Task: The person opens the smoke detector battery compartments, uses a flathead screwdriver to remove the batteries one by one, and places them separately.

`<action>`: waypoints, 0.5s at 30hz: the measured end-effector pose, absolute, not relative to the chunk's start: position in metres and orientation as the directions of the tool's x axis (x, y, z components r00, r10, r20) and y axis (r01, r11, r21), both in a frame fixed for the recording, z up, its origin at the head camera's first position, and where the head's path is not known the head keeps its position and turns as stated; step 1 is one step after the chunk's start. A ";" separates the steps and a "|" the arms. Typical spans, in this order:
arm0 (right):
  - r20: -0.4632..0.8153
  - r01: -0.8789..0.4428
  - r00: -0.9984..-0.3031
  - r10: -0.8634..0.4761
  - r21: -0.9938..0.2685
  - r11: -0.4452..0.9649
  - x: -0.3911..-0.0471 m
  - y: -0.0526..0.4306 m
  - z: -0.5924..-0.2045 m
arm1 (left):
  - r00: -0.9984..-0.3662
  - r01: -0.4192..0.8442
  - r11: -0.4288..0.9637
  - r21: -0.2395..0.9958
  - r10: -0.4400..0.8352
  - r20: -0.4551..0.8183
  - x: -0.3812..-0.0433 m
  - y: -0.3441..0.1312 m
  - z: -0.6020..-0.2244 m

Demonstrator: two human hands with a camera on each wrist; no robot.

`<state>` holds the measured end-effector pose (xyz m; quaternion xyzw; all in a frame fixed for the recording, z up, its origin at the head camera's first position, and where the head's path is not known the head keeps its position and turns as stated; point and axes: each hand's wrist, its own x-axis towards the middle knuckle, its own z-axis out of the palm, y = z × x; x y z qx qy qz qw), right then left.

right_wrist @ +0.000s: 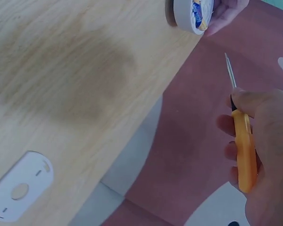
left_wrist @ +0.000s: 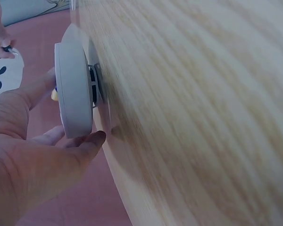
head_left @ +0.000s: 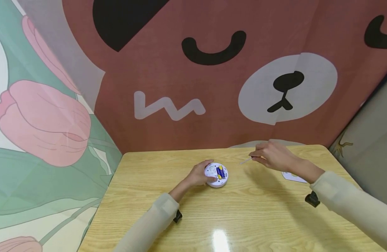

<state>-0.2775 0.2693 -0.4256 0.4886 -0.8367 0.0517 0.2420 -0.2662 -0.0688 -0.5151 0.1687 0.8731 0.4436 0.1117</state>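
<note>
My left hand (head_left: 197,175) grips a round white battery device (head_left: 212,171) by its rim, with the thumb over its upper face. Blue and yellow batteries (head_left: 220,172) show in a compartment on that face. Seen from the left wrist, the device's thick white side (left_wrist: 75,89) is close over the tabletop, its underside toward the wood. To the right, my right hand (head_left: 273,155) is raised above the table and holds a screwdriver (right_wrist: 245,150) with an orange handle. Its thin metal shaft points left toward the device, with a gap between tip and device.
A flat white plate (right_wrist: 34,176) with a round hole and small slots lies on the wooden table (head_left: 143,182), partly behind my right forearm in the head view. A curtain (head_left: 168,133) with a bear print hangs along the table's far edge.
</note>
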 end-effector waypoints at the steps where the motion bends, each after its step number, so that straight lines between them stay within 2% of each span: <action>1: 0.448 -0.840 -0.404 -0.798 0.164 0.517 -0.277 0.268 -0.424 | -0.917 0.198 0.553 0.809 0.396 -0.046 -0.266 -0.069 -0.515; 9: 0.403 -0.811 -0.397 -0.824 0.265 0.521 -0.274 0.261 -0.417 | -0.918 0.211 0.555 0.805 0.396 -0.032 -0.265 -0.071 -0.515; 15: 0.383 -0.807 -0.402 -0.832 0.281 0.519 -0.274 0.255 -0.418 | -0.913 0.237 0.561 0.793 0.407 -0.015 -0.263 -0.078 -0.515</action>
